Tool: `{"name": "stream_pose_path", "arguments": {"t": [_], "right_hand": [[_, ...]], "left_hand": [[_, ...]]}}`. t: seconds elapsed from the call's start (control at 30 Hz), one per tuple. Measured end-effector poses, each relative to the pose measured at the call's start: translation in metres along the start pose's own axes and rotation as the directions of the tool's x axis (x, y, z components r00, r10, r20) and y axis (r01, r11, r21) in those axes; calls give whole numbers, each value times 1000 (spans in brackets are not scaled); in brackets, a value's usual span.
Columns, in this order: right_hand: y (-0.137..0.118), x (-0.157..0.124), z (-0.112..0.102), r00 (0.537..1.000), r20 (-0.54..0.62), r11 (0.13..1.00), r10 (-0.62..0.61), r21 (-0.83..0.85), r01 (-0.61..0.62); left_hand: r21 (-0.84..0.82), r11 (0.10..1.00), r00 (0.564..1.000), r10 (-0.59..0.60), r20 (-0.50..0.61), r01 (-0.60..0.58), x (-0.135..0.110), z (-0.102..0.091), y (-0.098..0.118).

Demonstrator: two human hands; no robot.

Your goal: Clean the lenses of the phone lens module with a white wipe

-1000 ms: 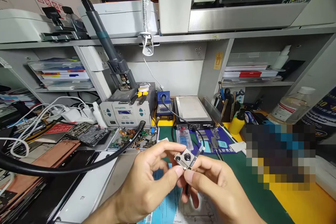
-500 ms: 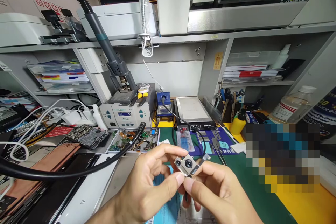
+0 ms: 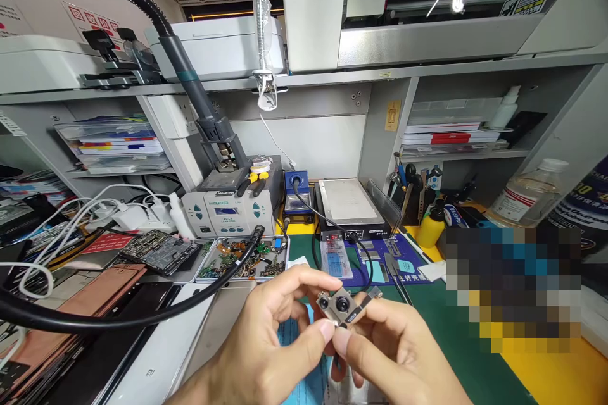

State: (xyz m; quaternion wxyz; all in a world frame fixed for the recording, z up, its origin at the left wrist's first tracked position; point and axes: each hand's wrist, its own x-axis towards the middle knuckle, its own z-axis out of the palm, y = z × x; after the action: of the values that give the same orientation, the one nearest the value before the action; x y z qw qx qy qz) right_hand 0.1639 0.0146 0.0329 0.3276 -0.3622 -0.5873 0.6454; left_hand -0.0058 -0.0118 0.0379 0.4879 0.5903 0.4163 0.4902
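Between my two hands is a small phone camera module, a metal frame with two dark round lenses turned up toward me. A short flex connector sticks out at its upper right. My left hand grips its left edge, forefinger above and thumb below. My right hand pinches the lower right side, the thumb near the bottom corner and the other fingers curled behind. Both thumb tips nearly meet under the module. Beneath the hands lies a light blue sheet, partly covered by them.
A tray of small circuit parts and a hot-air station stand behind to the left. A black hose arches across the left side, over phone panels. Tweezers lie on the green mat; a yellow bottle stands right.
The view has tilted up slightly, so the background sits a little lower. Both hands keep their hold on the camera module, which has barely moved.
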Motion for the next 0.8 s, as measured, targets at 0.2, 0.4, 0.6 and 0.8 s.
{"name": "stream_pose_path", "arguments": {"t": [0.2,0.4,0.6,0.8], "right_hand": [[3,1,-1,1000,0,999,5,-40,-5],[3,4,-2,998,54,999,-23,24,21],[5,9,-3,997,58,995,44,87,-49],[14,21,-8,986,67,986,150,67,-155]], "left_hand": [[105,994,1000,1,-3,-1,0,-1,2],[253,967,999,30,-11,-26,1,-3,2],[463,886,988,51,-144,22,0,-5,-3],[764,642,969,224,-107,-64,-8,-9,-29]]}}
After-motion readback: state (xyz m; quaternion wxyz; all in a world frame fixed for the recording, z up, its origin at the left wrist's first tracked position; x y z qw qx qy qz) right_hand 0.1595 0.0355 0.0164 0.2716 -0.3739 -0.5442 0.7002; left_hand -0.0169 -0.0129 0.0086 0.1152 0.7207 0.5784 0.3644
